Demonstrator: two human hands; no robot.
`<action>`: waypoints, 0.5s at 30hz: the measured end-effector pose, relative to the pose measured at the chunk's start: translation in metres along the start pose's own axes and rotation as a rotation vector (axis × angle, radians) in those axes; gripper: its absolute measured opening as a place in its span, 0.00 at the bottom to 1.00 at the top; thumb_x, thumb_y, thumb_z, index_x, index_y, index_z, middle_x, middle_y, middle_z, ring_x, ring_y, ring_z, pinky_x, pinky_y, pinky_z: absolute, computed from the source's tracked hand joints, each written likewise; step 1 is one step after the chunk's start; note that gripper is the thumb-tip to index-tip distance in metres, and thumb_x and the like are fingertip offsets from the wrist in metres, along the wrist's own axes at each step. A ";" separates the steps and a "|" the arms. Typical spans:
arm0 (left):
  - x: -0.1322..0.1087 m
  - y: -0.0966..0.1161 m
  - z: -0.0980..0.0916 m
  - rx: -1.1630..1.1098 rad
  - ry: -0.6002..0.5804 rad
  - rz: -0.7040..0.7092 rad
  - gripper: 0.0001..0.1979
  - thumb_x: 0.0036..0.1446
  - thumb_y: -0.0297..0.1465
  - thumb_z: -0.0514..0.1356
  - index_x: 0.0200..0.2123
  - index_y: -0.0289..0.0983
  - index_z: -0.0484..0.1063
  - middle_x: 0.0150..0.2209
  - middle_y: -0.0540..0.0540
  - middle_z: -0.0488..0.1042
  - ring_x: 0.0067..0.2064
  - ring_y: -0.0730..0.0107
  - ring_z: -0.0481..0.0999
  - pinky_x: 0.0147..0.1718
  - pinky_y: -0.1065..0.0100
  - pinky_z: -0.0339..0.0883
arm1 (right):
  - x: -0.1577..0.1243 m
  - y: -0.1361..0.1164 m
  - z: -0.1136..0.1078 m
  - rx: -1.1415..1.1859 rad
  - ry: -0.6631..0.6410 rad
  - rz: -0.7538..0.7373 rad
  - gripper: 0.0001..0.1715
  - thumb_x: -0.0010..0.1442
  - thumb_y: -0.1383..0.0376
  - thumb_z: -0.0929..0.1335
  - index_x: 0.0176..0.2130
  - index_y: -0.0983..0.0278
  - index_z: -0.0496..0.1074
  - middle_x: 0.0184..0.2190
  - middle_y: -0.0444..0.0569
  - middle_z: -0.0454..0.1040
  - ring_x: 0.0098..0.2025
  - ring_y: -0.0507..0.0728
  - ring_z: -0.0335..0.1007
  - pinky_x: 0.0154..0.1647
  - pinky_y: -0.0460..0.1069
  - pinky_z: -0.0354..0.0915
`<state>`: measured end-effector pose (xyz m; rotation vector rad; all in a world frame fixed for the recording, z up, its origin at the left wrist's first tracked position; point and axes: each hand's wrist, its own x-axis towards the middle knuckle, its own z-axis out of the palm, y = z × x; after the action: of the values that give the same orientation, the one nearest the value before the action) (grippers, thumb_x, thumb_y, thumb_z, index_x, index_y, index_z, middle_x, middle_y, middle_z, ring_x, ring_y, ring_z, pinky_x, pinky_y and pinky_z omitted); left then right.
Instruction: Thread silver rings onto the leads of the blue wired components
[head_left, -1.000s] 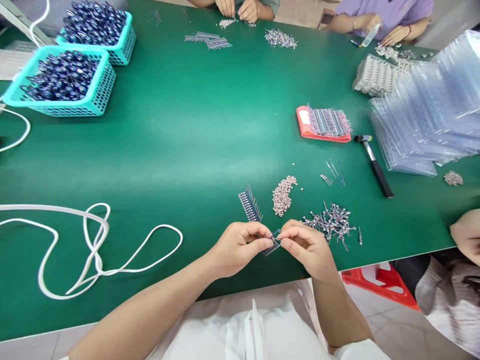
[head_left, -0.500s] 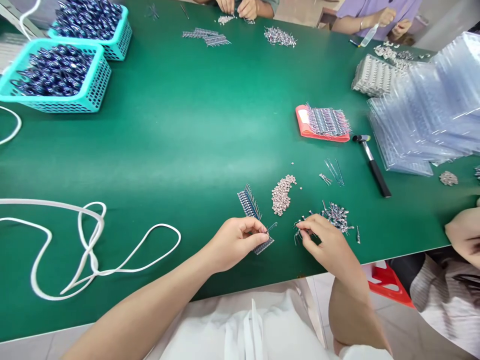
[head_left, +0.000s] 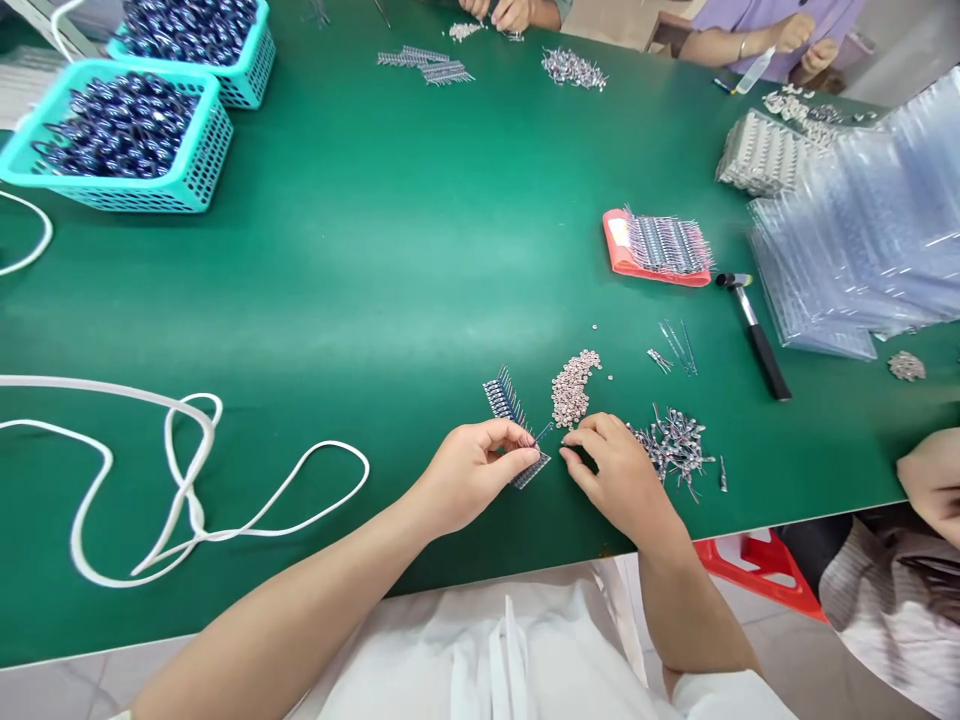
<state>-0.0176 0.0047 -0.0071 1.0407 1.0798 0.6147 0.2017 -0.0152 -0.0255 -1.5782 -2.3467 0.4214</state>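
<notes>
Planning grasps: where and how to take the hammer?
Black handle, mid-length, probably with the right hand from the near left: it's long and slim, slanting with its free end toward the wearer's side, while the plastic stack lies close on the right of the head.

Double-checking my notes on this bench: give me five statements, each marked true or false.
1. The left hand pinches a thin piece. True.
2. The hammer has a black handle. True.
3. The right hand grips the hammer. False: the right hand is away from it, near the small round pieces.
4. The nearer turquoise basket holds dark, shiny pieces. True.
5. The white cord lies right of both hands. False: the white cord lies to their left.
</notes>
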 end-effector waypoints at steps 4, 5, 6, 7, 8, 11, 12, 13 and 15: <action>0.000 -0.001 -0.001 0.005 -0.003 0.008 0.08 0.56 0.35 0.63 0.33 0.36 0.75 0.30 0.49 0.76 0.31 0.70 0.74 0.34 0.69 0.68 | -0.002 0.002 0.001 0.022 0.001 0.012 0.06 0.66 0.69 0.65 0.41 0.62 0.72 0.39 0.52 0.72 0.42 0.60 0.67 0.44 0.56 0.65; 0.000 -0.001 -0.001 0.009 -0.002 0.009 0.08 0.56 0.35 0.63 0.33 0.36 0.75 0.30 0.49 0.76 0.31 0.70 0.74 0.34 0.69 0.68 | -0.002 0.001 0.001 0.016 -0.003 0.007 0.06 0.66 0.69 0.65 0.41 0.62 0.72 0.39 0.52 0.72 0.42 0.60 0.67 0.44 0.56 0.65; 0.000 -0.001 -0.001 0.011 0.002 0.008 0.08 0.56 0.35 0.64 0.33 0.36 0.75 0.30 0.49 0.76 0.31 0.70 0.75 0.34 0.69 0.69 | -0.001 0.001 0.002 0.011 -0.006 -0.004 0.06 0.66 0.70 0.65 0.41 0.62 0.73 0.39 0.52 0.72 0.42 0.60 0.67 0.44 0.55 0.65; 0.000 0.000 -0.001 0.013 0.008 0.008 0.08 0.55 0.35 0.64 0.33 0.36 0.75 0.30 0.49 0.76 0.31 0.70 0.75 0.34 0.69 0.69 | -0.001 0.000 0.003 0.005 -0.006 -0.015 0.06 0.66 0.70 0.65 0.40 0.62 0.73 0.38 0.52 0.72 0.41 0.60 0.67 0.44 0.55 0.65; 0.000 0.000 0.000 0.016 0.014 0.008 0.08 0.55 0.35 0.64 0.32 0.36 0.75 0.30 0.49 0.77 0.30 0.70 0.75 0.33 0.69 0.69 | 0.000 0.000 0.003 0.000 -0.003 -0.024 0.07 0.66 0.70 0.65 0.38 0.62 0.73 0.37 0.52 0.72 0.41 0.59 0.68 0.43 0.55 0.65; 0.000 0.000 0.000 0.020 0.022 0.010 0.08 0.54 0.35 0.65 0.32 0.36 0.75 0.29 0.49 0.77 0.30 0.70 0.75 0.33 0.69 0.69 | 0.001 -0.002 0.004 -0.001 0.029 -0.025 0.09 0.65 0.71 0.64 0.36 0.62 0.72 0.36 0.51 0.72 0.40 0.59 0.68 0.43 0.55 0.65; 0.001 0.000 0.000 0.018 0.022 0.011 0.08 0.54 0.35 0.65 0.32 0.36 0.75 0.29 0.49 0.77 0.30 0.70 0.75 0.33 0.69 0.69 | 0.001 -0.003 0.003 0.006 0.043 -0.020 0.08 0.65 0.71 0.64 0.37 0.62 0.72 0.36 0.51 0.72 0.40 0.59 0.68 0.43 0.55 0.64; 0.001 0.000 0.000 0.012 0.021 0.010 0.08 0.54 0.35 0.65 0.32 0.36 0.75 0.29 0.49 0.77 0.30 0.70 0.75 0.34 0.69 0.69 | 0.001 -0.003 0.003 0.013 0.052 -0.016 0.08 0.65 0.71 0.64 0.39 0.62 0.72 0.37 0.51 0.73 0.41 0.59 0.68 0.43 0.55 0.64; 0.001 -0.001 0.000 0.001 0.024 0.006 0.08 0.54 0.35 0.65 0.33 0.36 0.75 0.30 0.49 0.76 0.31 0.70 0.75 0.34 0.68 0.69 | 0.001 -0.004 0.004 0.014 0.051 -0.021 0.07 0.65 0.70 0.64 0.42 0.62 0.71 0.39 0.52 0.73 0.42 0.60 0.67 0.43 0.55 0.64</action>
<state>-0.0176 0.0053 -0.0083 1.0406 1.0983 0.6329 0.1965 -0.0164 -0.0273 -1.5385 -2.3153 0.3870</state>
